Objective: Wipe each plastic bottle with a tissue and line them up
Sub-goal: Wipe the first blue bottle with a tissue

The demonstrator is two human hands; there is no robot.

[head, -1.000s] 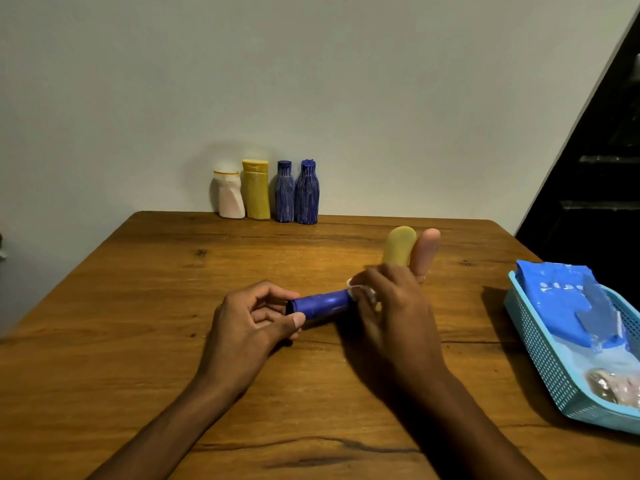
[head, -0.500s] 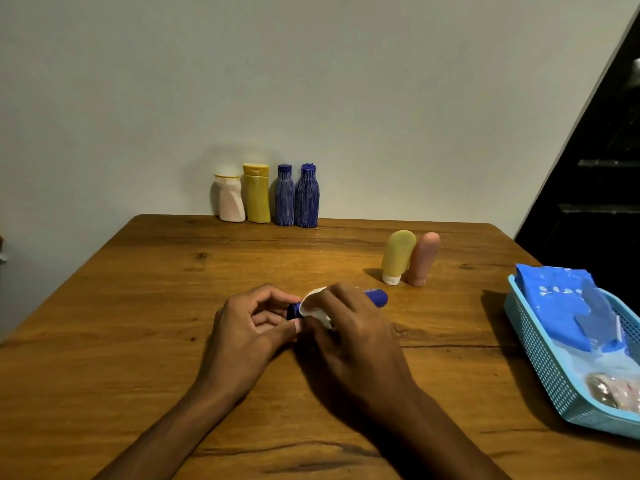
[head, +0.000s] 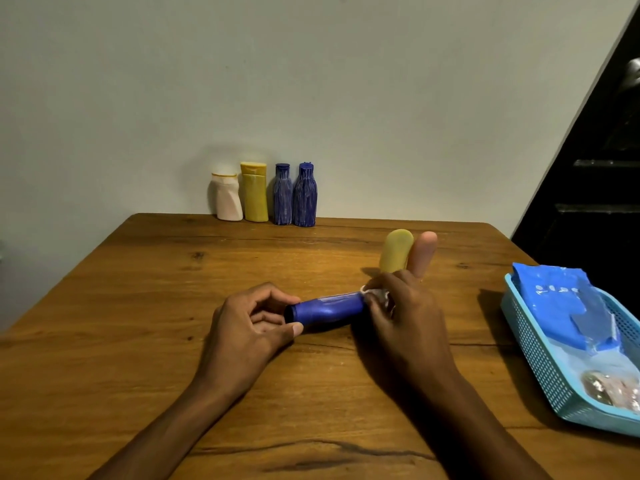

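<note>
Head view, wooden table (head: pixel 114 317), pale wall behind.

Left hand (head: pixel 247 329): I see its fingers curled narrow around the left end of a small blue bottle (head: pixel 327 311), thumb tip against the lower edge of that end, index finger arched over the top. The bottle lies on its side, long axis running left to right, roughly mid-table; I cannot tell whether it rests on the wood or is held just above it.

Right hand (head: pixel 403 318): fingers bent tight around the bottle's right end, with a scrap of white tissue (head: pixel 375 293) bunched under the fingertips and pressed on the bottle. Only a little tissue shows past the knuckles. From my seat I cannot see the thumb of this hand.

Behind the right hand, two rounded bottles stand touching: a yellow rounded bottle (head: pixel 396 251) on the left, a pink rounded bottle (head: pixel 425 252) on the right. Their bases are hidden by the hand.

Back edge, against the wall, a row of four upright: white bottle (head: pixel 228 199), yellow flip-cap bottle (head: pixel 255 194), then two ribbed blue bottles (head: pixel 282 195) and (head: pixel 304 197), each just beside its neighbour.

Far right: a light blue mesh basket (head: pixel 540 355) holding a blue tissue pack (head: pixel 562 303) and a crumpled clear wrapper, contents unclear.
</note>
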